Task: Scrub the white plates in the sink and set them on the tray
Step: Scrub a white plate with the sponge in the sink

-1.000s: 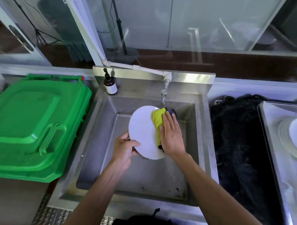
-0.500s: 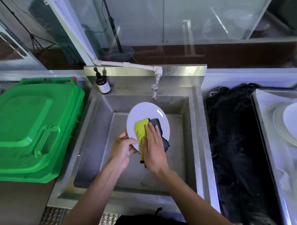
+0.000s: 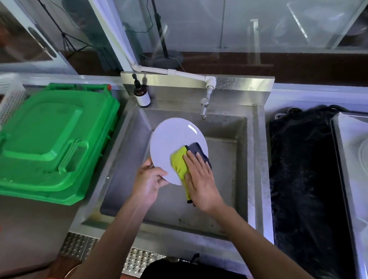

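Risk first: round white ceramic plate is held tilted over the stainless steel sink basin, gripped only at its lower-left rim by the left hand, fingers clamped on the edge w/ thumb on the face. Right hand presses a yellow-green and dark grey scrub cloth flat on the plate's lower right, fingers together and extended. Hard push there could lever the plate out of that 1-point grip; probably slick, so a slip into the basin is plausible. Metal tray sits well apart at far right, stacked white plates on it, black mat between. Green plastic bin lid left of sink; brown pump bottle at back corner; tap shows no visible water. Glass panels behind.
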Tool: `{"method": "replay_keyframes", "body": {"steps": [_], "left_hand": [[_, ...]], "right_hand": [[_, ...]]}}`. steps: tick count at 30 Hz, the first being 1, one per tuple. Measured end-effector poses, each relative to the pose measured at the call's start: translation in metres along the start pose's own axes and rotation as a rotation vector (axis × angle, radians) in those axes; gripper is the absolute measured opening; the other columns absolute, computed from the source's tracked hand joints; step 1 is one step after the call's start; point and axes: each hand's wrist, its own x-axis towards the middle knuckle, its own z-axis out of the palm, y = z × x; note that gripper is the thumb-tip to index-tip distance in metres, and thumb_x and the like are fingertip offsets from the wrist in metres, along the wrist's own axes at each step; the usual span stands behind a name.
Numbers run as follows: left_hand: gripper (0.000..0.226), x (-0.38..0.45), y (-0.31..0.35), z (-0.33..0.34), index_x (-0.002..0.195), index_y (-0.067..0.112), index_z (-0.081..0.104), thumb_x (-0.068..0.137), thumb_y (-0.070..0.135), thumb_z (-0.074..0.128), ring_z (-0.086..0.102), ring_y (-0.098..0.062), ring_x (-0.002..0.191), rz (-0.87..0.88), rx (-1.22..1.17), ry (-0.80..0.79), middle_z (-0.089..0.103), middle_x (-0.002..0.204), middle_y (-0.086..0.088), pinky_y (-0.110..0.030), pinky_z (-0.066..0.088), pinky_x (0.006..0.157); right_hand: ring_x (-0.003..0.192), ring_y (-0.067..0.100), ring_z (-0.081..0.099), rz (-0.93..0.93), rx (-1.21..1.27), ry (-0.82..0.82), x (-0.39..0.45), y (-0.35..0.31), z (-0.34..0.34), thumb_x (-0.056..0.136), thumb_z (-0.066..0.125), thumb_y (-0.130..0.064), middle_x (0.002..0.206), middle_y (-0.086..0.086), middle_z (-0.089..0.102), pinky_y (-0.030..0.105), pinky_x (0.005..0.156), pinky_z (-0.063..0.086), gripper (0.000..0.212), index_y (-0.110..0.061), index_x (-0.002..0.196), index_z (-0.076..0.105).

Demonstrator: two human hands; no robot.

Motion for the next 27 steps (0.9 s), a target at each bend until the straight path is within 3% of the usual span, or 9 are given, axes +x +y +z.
{"method": "replay_keyframes", "body": {"steps": [4,12,17,20,27], "left_hand": [[0.055,-0.008,-0.004,-0.007,0.110,0.010,0.069,0.056,-0.002,0.064,0.072,-0.030,0.097,-0.007,0.108,-0.015,0.075,0.108,-0.007,-0.047,0.061,0.075],[0.052,-0.017,-0.005,-0.003,0.108,0.005,0.070,0.056,-0.002,0.063,0.073,-0.030,0.082,-0.025,0.217,-0.090,0.076,0.102,-0.012,-0.042,0.061,0.063],[0.047,-0.026,-0.013,0.010,0.102,0.003,0.071,0.056,-0.001,0.062,0.071,-0.030,0.077,-0.062,0.284,-0.135,0.074,0.094,-0.014,-0.039,0.059,0.057],[0.035,-0.027,-0.017,0.013,0.088,0.010,0.076,0.058,-0.002,0.062,0.072,-0.026,0.074,-0.057,0.293,-0.155,0.074,0.089,-0.013,-0.034,0.056,0.053],[0.031,-0.025,-0.019,0.013,0.088,0.006,0.073,0.061,-0.003,0.062,0.070,-0.029,0.078,-0.045,0.355,-0.173,0.071,0.088,-0.017,-0.038,0.058,0.060]], "right_hand": [[0.155,0.012,-0.008,0.069,-0.028,0.008,0.010,0.020,-0.006,0.110,0.026,-0.031,0.168,-0.008,0.007,0.043,0.126,0.004,0.052,-0.022,0.160,0.017],[0.156,0.017,-0.007,0.051,-0.049,0.073,0.036,0.032,-0.032,0.110,0.029,-0.029,0.169,-0.005,0.007,0.045,0.126,0.004,0.052,-0.019,0.160,0.020],[0.156,0.019,-0.004,-0.067,0.004,0.094,0.041,0.021,-0.044,0.107,0.034,-0.020,0.167,-0.007,0.015,0.048,0.125,0.003,0.051,-0.019,0.158,0.027],[0.156,0.021,-0.001,-0.138,0.066,0.065,0.035,0.010,-0.044,0.103,0.036,-0.018,0.166,-0.006,0.018,0.050,0.125,0.004,0.054,-0.016,0.156,0.032],[0.156,0.024,0.005,-0.252,0.189,0.006,0.007,-0.015,-0.034,0.103,0.044,-0.010,0.166,0.001,0.021,0.052,0.123,0.013,0.053,-0.009,0.155,0.033]]}}
